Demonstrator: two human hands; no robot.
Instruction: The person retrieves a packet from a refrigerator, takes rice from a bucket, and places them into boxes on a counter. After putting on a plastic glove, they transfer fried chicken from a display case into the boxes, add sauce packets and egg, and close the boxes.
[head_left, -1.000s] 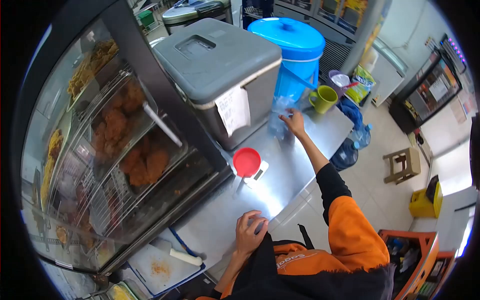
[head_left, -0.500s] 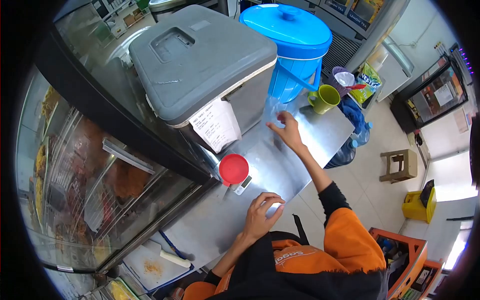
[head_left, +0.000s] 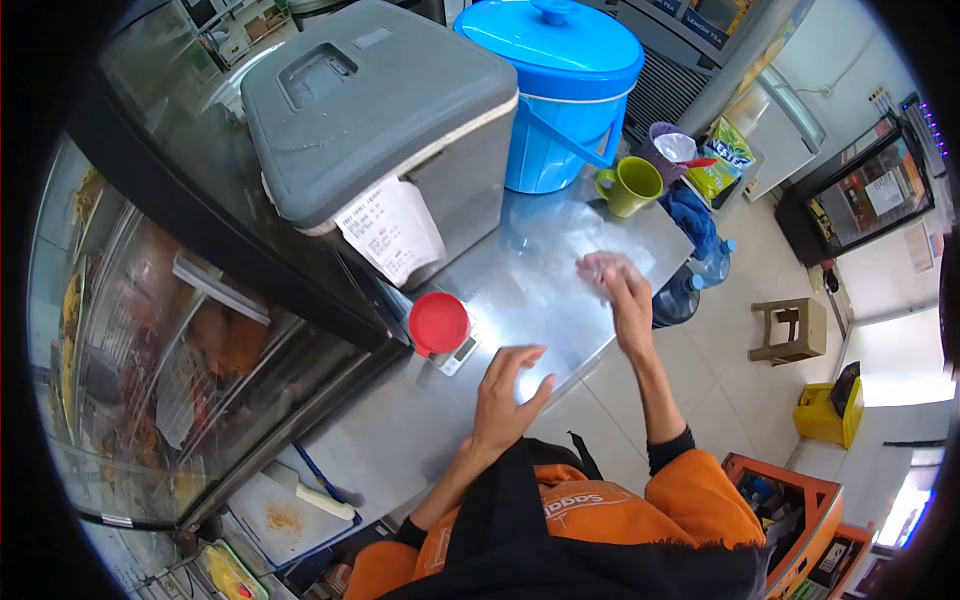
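Note:
A clear plastic bag [head_left: 550, 245] spreads over the far part of the steel counter [head_left: 400, 445]. My right hand [head_left: 625, 300] pinches one end of the bag, and its fingertips are slightly blurred. Nearer to me, my left hand [head_left: 505, 400] is open above the counter, thumb and fingers apart with nothing between them. To its left, a red bowl [head_left: 439, 323] sits on a small white digital scale [head_left: 460, 355]. A green mug [head_left: 632, 186] stands just beyond the bag.
Behind the bag stand a grey cooler box [head_left: 390, 110] with a taped paper list [head_left: 390, 232] and a blue lidded bucket [head_left: 560, 130]. A glass food display [head_left: 190, 350] borders the left. A knife [head_left: 325, 500] lies on a cutting board [head_left: 275, 515].
My right hand has moved toward me and to the right, drawing the plastic bag out over the counter. My left hand has shifted slightly left and its fingers have spread.

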